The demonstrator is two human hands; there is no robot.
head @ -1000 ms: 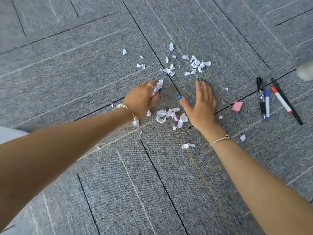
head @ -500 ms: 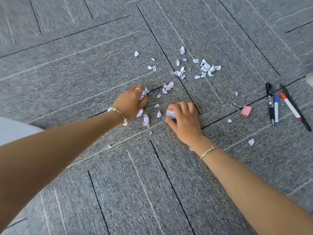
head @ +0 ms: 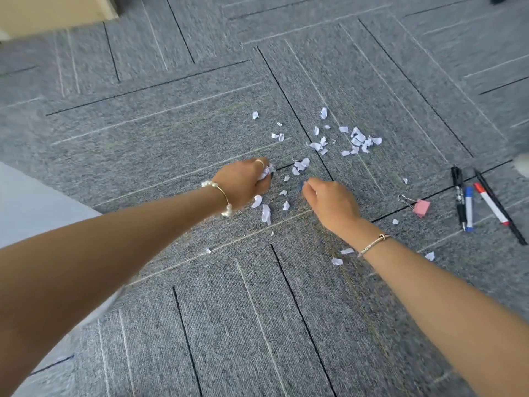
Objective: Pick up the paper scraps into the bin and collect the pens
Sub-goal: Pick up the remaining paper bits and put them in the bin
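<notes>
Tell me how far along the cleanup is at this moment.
Early stage. Done: nothing visibly binned; no bin is in view. In hand: the left hand holds a wad of paper scraps in curled fingers; the right hand is curled, its contents hidden. Left: scraps between the hands, a farther cluster, strays near the right wrist, and the four pens untouched beside a pink binder clip.

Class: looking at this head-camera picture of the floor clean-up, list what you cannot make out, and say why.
- Right hand: its contents, hidden by its back.
- Left hand: how many paper scraps it grips, fingers cover them.
- White object, cut by the right edge, blurred.
- Bin: none identifiable.
</notes>
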